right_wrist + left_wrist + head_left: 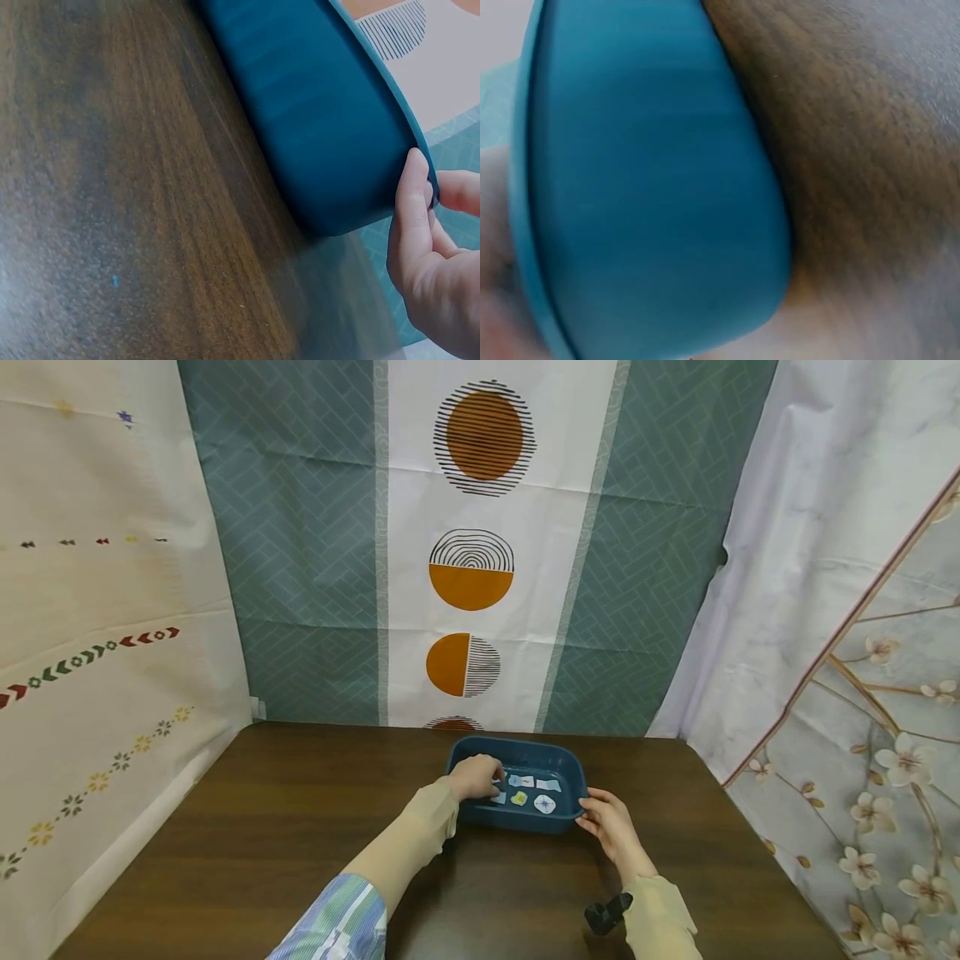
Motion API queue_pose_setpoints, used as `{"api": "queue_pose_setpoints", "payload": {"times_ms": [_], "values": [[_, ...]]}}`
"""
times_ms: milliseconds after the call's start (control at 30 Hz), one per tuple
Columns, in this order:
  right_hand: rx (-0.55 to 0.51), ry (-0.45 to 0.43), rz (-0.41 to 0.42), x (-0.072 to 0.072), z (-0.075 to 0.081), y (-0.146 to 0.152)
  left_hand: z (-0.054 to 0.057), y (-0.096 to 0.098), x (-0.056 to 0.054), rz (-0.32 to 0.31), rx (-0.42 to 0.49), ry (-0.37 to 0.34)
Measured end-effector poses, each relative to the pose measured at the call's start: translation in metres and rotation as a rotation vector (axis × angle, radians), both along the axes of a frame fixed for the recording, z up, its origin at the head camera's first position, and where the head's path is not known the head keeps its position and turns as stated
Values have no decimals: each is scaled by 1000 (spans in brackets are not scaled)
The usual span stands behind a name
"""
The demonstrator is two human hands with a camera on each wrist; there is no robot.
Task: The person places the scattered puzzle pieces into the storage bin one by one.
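Observation:
A dark blue rectangular tray [517, 819] sits on the wooden table, its outer wall filling much of both wrist views. Several small flat cutouts lie on its floor, among them a white round one with a compass star [544, 804] and a yellow one [519, 797]. My left hand [474, 777] reaches over the left side into the tray, fingers bent down at the pale blue cutouts; whether it pinches one is hidden. In the left wrist view this hand is a blur. At the right end, my right hand [609, 823] pinches the tray's rim between thumb and fingers.
Brown tabletop [315, 827] surrounds the tray. Behind it hangs a green and white patterned cloth [300, 568]; printed cloths also hang at the left and right sides. A black device [606, 913] is worn at the right wrist.

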State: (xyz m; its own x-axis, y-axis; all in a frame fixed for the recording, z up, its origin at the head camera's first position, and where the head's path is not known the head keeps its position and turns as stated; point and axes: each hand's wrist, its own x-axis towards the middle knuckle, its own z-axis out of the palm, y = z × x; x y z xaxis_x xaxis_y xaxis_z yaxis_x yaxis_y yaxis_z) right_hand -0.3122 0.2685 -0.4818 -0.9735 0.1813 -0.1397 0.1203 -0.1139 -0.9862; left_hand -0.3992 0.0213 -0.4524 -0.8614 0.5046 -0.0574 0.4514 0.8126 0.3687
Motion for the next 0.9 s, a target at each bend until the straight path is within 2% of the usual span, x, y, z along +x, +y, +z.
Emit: {"api": "queue_pose_setpoints", "payload": {"times_ms": [233,500,667,900], "values": [[14,-2,17,2,2,3,11,-1,4,5,-9,60],[10,5,4,1,3,6,24,-10,11,47,-13,139],[64,7,-13,0,6,7,26,-18,14,84,-25,195],[171,-12,-56,-3,18,7,29,-30,20,144,5,212]]}}
